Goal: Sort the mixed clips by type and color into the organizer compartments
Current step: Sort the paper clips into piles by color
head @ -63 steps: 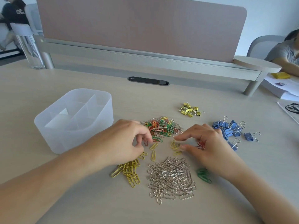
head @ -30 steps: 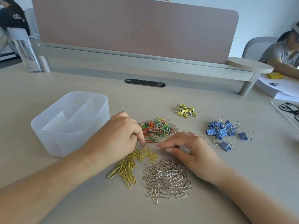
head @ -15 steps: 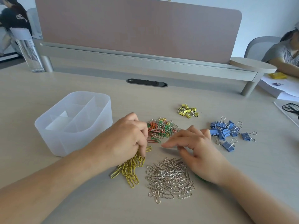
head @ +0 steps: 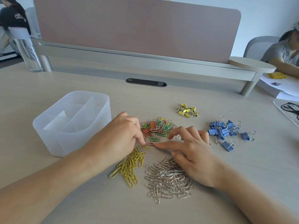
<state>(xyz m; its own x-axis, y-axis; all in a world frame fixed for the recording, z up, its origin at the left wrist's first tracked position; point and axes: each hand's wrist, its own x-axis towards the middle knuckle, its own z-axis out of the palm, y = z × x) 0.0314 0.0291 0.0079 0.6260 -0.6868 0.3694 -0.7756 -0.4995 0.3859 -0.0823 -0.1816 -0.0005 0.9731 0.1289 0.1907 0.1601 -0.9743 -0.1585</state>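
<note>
Since the single red wire paper clip [head: 150, 144] lies on the pale wood counter [head: 242, 175] right in the gap between the two hands, the coming move looks to turn on which of them takes it. The right hand [head: 192, 152] is spread wide and low, holding nothing. Its straight forefinger [head: 163, 145] reaches out to its own left so the tip touches the clip's near end. The clip's long axis runs along the line of that finger, on toward the left hand [head: 118, 138]. That hand sits knuckles-up with its fingers curled down, their tips just beside the clip's far end and a loose yellow paper clip [head: 145, 147]. Whether it pinches anything I cannot tell. The heap of mixed coloured paper clips [head: 157, 127] sits just beyond both sets of fingertips. I'd judge the right hand better placed to slide the red clip aside, though the translucent white plastic organizer [head: 68, 143] stands off beyond the left hand.
</note>
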